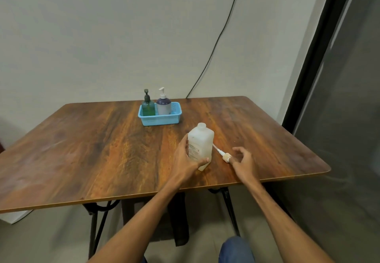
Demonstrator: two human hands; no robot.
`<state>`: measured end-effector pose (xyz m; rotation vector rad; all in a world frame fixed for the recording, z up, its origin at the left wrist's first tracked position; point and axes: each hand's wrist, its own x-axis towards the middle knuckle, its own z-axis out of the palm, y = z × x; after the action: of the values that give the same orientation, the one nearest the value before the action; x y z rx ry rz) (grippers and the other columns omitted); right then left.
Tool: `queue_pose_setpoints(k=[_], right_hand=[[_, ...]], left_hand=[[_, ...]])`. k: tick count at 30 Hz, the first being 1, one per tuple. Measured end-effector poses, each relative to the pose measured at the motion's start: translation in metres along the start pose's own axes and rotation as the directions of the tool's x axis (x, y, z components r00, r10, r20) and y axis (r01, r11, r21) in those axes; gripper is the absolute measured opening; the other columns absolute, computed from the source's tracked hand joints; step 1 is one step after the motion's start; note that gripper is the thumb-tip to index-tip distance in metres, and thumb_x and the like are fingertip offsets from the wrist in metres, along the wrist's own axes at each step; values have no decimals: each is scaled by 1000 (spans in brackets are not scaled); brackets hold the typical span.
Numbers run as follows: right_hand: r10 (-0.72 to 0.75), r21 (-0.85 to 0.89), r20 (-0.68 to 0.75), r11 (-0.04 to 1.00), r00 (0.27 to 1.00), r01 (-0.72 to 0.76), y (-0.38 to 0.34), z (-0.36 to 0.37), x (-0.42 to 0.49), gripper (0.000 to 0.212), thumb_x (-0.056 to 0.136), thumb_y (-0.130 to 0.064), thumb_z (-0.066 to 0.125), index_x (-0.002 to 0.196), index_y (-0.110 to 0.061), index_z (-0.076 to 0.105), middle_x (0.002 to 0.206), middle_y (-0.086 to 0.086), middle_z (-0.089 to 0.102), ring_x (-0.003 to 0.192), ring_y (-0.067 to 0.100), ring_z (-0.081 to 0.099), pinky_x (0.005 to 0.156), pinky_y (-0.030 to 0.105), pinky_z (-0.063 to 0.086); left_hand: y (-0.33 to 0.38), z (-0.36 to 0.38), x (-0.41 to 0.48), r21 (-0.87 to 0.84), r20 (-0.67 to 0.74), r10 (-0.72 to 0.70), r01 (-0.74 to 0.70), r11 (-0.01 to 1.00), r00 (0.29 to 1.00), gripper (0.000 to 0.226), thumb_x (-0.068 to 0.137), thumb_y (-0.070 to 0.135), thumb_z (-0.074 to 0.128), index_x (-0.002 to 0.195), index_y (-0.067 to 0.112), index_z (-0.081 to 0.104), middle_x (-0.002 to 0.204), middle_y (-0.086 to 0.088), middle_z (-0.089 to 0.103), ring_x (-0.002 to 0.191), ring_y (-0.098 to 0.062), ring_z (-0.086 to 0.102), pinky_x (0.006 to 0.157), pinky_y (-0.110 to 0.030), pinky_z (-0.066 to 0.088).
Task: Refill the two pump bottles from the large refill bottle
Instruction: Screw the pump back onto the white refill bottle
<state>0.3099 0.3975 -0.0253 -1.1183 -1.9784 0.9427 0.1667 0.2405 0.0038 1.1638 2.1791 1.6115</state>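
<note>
The large white refill bottle (200, 145) stands upright on the wooden table (102, 149) with its neck uncapped. My left hand (185, 158) grips its left side and base. Its pump cap with the dip tube (223, 155) lies flat on the table just right of the bottle. My right hand (243, 161) hovers at the cap's end with fingers loosely spread; whether it touches the cap is unclear. A green pump bottle (148, 106) and a purple-and-white pump bottle (163, 104) stand in a blue basket (162, 120) at the far middle.
The wall rises right behind the table, with a black cable (218, 43) running down to the far edge. A dark curtain (339, 98) hangs on the right. The table's front edge lies close under my forearms.
</note>
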Motion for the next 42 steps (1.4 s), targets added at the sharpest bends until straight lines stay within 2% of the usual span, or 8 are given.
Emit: queue_pose_setpoints(k=[6, 9, 16, 20, 24, 32, 38, 42], right_hand=[[-75, -150, 40, 985, 996, 80, 7, 12, 7, 40, 77, -30, 83, 112, -23, 65, 109, -3, 63, 100, 17, 59, 83, 45, 56], [-96, -148, 4, 984, 995, 96, 2, 14, 8, 19, 80, -22, 80, 95, -22, 67, 93, -4, 64, 84, 13, 59, 72, 44, 57], [-168, -84, -57, 983, 984, 163, -34, -3, 15, 26, 76, -16, 83, 89, -22, 61, 82, -7, 65, 71, 8, 61, 57, 34, 56], [-234, -21, -77, 972, 969, 233, -78, -33, 22, 19, 72, -18, 86, 85, -20, 72, 82, -6, 70, 74, 7, 63, 57, 26, 51], [-265, 30, -83, 963, 961, 268, -129, -72, 24, 13, 71, -26, 83, 83, -26, 77, 79, -13, 71, 78, 11, 68, 67, 34, 60], [-398, 43, 54, 917, 916, 396, -207, -112, 29, 13, 68, -34, 79, 79, -28, 76, 86, 2, 71, 90, 22, 66, 73, 39, 60], [-461, 58, 64, 887, 885, 458, -246, -110, 29, 10, 64, -23, 78, 73, -18, 75, 72, 8, 72, 59, 13, 62, 61, 35, 57], [-442, 13, 125, 896, 888, 444, -259, -97, 31, 11, 64, -17, 78, 73, -12, 74, 71, 7, 71, 53, 11, 60, 57, 31, 56]], left_hand=[[-1, 10, 9, -43, -34, 11, -12, 999, 999, 104, 63, 44, 89, 148, 30, 31, 146, 10, 47, 131, -10, 46, 106, -37, 47], [-2, 12, 12, -54, -56, -5, 2, 999, 998, 98, 66, 38, 89, 147, 27, 34, 145, 8, 48, 130, -10, 46, 105, -38, 47], [-2, 5, 21, -31, -108, -17, 14, 999, 994, 88, 67, 32, 90, 141, 22, 44, 140, 3, 54, 123, -9, 50, 97, -29, 48], [-1, -2, 23, -15, -109, -14, 13, 1000, 994, 88, 68, 31, 89, 142, 19, 44, 142, 1, 54, 127, -15, 52, 100, -36, 49], [-5, -11, 24, 4, -117, -26, 27, 1000, 993, 88, 68, 30, 89, 142, 18, 44, 142, 0, 55, 126, -17, 54, 101, -39, 50], [-10, -30, 34, 26, -159, -27, 32, 999, 987, 85, 66, 24, 90, 139, 16, 47, 138, -2, 57, 125, -19, 55, 102, -41, 49], [-14, -34, 37, 40, -163, -44, 51, 998, 986, 87, 64, 26, 91, 138, 16, 47, 138, -2, 58, 126, -18, 54, 103, -46, 50], [-15, -35, 37, 34, -156, -50, 56, 998, 986, 87, 64, 26, 91, 138, 17, 47, 139, -2, 57, 126, -18, 54, 105, -45, 49]])
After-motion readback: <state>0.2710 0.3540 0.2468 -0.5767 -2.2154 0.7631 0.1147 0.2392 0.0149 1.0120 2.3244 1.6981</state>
